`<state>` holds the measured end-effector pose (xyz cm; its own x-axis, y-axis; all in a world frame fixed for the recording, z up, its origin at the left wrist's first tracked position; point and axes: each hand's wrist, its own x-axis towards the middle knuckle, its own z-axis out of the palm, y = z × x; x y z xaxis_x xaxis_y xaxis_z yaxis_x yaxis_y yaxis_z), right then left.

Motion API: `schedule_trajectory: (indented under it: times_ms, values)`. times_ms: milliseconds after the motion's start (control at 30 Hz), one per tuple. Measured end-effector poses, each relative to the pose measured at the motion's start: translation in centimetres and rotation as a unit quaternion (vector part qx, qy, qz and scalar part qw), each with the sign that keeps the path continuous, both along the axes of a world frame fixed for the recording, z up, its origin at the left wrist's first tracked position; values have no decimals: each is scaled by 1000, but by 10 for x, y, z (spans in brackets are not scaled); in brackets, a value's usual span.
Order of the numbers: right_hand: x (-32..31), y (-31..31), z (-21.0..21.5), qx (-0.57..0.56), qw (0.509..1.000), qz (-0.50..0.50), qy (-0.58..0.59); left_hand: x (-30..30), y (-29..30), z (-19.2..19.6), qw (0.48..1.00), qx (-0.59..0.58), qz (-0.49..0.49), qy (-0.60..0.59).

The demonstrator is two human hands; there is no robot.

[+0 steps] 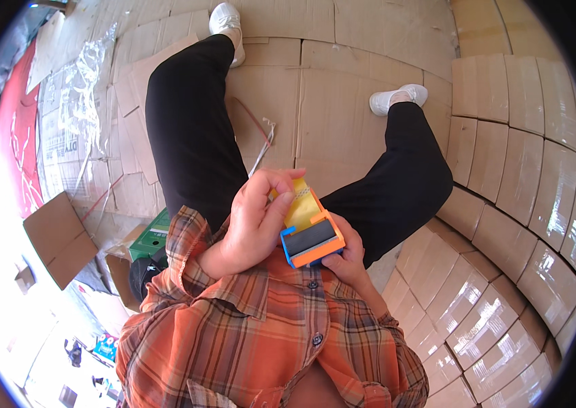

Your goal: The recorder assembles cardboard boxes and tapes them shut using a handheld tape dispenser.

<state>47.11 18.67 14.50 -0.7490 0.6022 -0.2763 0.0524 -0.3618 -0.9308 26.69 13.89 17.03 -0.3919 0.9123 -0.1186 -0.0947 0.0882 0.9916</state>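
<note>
In front of my belly is a small orange-and-blue plastic holder (322, 256), which looks like a hand-held tape dispenser. It has a black block (309, 237) across its near end, with a thin grey strip along that. Beyond the block is a yellow part (301, 205), apparently the tape roll. My right hand (348, 253) grips the holder from its right and underneath, thumb at the near corner; most of the fingers are hidden behind it. My left hand (255, 216) is curled over the far left side, thumb and forefinger closed at the yellow part. Exactly what they pinch is unclear.
Brown cartons (473, 309) sealed with clear tape are stacked along my right. Flattened cardboard (342, 132) covers the floor under my spread legs. To my left are a green box (150, 236), an open carton flap (61, 239) and loose strapping (259, 153).
</note>
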Motion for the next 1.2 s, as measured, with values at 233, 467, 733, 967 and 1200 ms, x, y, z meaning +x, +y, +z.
schedule_trajectory:
  times_ms: [233, 467, 733, 967, 1200]
  values:
    - [3, -7, -6, 15, 1000, -26, 3, 3, -4, 4, 996, 62, -21, 64]
    - [0, -3, -3, -11, 1000, -17, 10, 0, 2, -1, 998, 60, -20, -9]
    - [2, 11, -4, 36, 999, 18, -3, -5, 13, -5, 994, -25, -16, -108]
    - [-5, 7, -10, 1, 1000, -16, -15, -6, 17, 3, 999, 45, -24, 14]
    - [-12, 6, -9, -78, 995, -56, 40, -19, 24, 9, 991, 41, -56, 112]
